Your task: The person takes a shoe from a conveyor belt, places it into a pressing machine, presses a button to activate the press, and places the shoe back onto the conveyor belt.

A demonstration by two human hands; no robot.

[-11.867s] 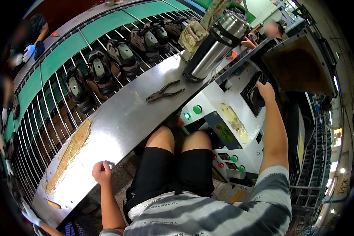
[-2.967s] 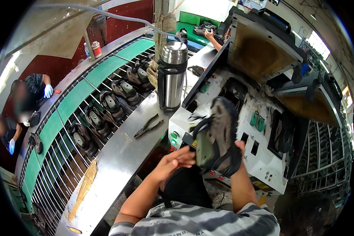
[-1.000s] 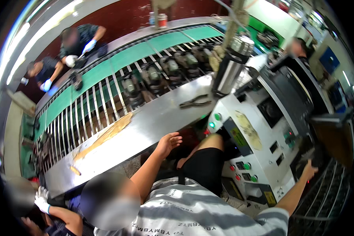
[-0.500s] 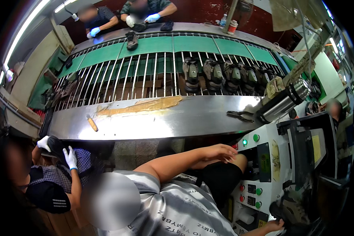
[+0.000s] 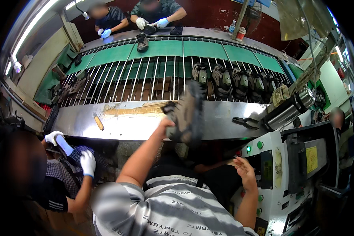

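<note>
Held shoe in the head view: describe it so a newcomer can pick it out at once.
Find the long steel counter crossing the middle of the picture. Seen partly against it is the camera wearer's bare left hand, gripping a brown-and-black shoe, slightly blurred. The row of shoes beyond sits on a barred rack; only this one is in a bare hand.

held shoe [image 5: 188, 117]: 1 | rt-row shoes [image 5: 222, 82]: 5+ | pliers [image 5: 239, 120]: 1 pr | thermos [image 5: 284, 113]: 1
</note>
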